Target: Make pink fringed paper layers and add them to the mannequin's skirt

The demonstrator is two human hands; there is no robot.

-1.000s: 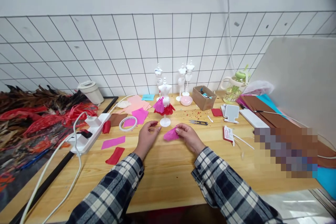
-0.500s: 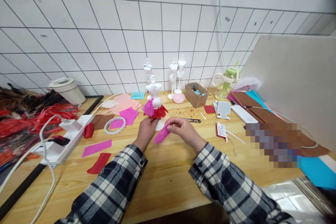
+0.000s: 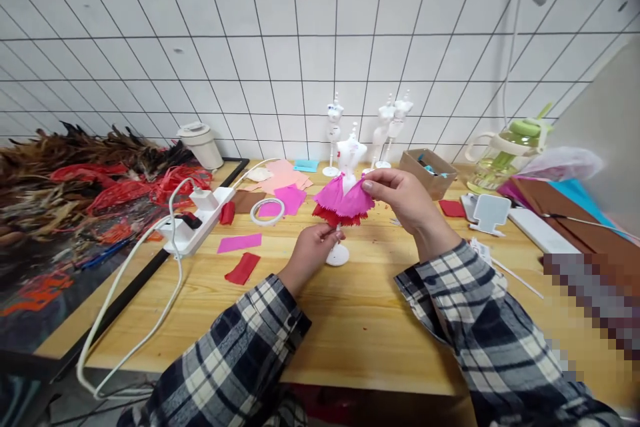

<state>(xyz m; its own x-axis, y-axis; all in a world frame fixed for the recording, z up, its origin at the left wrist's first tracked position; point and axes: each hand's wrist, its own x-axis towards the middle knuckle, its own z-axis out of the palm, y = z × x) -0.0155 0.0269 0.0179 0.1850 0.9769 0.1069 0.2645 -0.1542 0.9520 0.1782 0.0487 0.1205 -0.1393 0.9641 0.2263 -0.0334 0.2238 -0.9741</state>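
Note:
A small white dress-form mannequin stands upright in front of me on a thin stand with a round base. Around its hips sits a red fringed paper skirt, partly covered by gathered pink paper. My left hand is closed on the stand's post below the skirt. With thumb and fingertips my right hand pinches the top of the pink paper at the right of the waist. Left of these lie a pink strip, a red strip and a roll of tape.
Other white mannequins stand by the wall. To the right are a cardboard box, a green-lidded bottle and a phone stand. A power strip with cables and piled feathers occupy the left.
My right hand has brought the pink paper up to the mannequin's waist. My left hand now shows on the post below the skirt. The view has shifted left.

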